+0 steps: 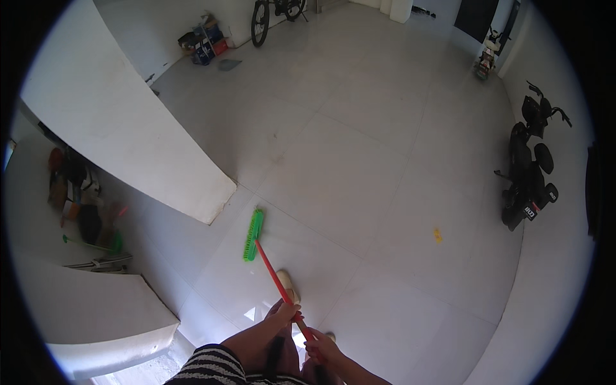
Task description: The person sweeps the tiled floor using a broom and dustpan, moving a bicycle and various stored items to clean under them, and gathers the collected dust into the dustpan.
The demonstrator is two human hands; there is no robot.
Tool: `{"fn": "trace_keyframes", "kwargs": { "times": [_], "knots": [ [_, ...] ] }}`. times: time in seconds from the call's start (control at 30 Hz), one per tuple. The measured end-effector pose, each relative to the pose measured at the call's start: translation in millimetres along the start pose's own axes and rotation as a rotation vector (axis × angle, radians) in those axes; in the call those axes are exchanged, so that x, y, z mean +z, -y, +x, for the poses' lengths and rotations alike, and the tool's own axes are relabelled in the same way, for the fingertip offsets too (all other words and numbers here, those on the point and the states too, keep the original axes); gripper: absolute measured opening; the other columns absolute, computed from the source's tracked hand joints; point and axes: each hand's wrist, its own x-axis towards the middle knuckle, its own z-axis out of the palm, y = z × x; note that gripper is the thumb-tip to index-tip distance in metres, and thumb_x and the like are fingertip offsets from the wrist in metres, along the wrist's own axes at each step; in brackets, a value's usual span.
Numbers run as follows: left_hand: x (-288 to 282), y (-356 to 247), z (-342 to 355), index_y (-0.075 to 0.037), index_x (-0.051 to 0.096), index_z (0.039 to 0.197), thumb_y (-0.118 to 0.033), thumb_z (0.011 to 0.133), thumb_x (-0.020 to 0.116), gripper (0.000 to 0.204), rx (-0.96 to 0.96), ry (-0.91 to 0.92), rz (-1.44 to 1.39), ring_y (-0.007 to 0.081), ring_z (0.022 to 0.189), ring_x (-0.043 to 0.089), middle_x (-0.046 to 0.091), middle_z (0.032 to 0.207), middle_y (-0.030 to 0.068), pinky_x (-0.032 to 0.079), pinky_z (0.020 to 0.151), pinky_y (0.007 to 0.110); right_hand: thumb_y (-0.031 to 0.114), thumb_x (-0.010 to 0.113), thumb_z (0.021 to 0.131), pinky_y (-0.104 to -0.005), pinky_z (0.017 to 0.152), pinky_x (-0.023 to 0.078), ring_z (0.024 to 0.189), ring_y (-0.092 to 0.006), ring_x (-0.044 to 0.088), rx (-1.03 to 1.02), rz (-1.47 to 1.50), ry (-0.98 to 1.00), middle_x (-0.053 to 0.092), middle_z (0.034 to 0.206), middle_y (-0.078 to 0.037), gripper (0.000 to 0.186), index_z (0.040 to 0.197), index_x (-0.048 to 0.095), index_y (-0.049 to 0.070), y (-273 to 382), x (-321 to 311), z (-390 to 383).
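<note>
Closed round a long, slim red broom handle point(271, 272), my left hand point(286, 312) sits foremost and my right hand point(323, 349) behind it, to its right. Ahead and left of my grip, at the pale grey tiled floor point(359, 186), lies the narrow bright-green bristled broom head point(257, 228), long axis mostly fore-and-aft, bristles facing left; my left hand is nearer it.
</note>
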Motion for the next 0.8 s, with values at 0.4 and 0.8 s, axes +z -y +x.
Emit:
{"fn": "trace_keyframes", "kwargs": {
  "times": [0.4,0.8],
  "knots": [
    [112,-121,-8,0.002,0.039,0.087,-0.011,0.073,0.060,0.028,-0.055,0.469,0.152,0.0218,0.055,0.058,0.054,0.069,0.0118,0.052,0.050,0.034,0.002,0.043,0.078,-0.0200,0.026,0.029,0.032,-0.0088,0.038,-0.130,-0.010,-0.350,0.042,0.048,-0.001,0.063,0.134,0.018,0.016,140,73,-60],
    [88,-294,127,-0.002,0.055,0.083,-0.021,0.077,0.058,0.020,-0.132,0.393,-0.005,0.0190,0.059,0.058,0.058,0.072,0.0089,0.049,0.054,0.030,0.000,0.051,0.071,-0.0215,0.028,0.030,0.036,-0.0106,0.041,0.002,-0.043,-0.267,0.045,0.052,-0.001,0.064,0.130,0.029,0.012,336,70,89]
  ]
}}
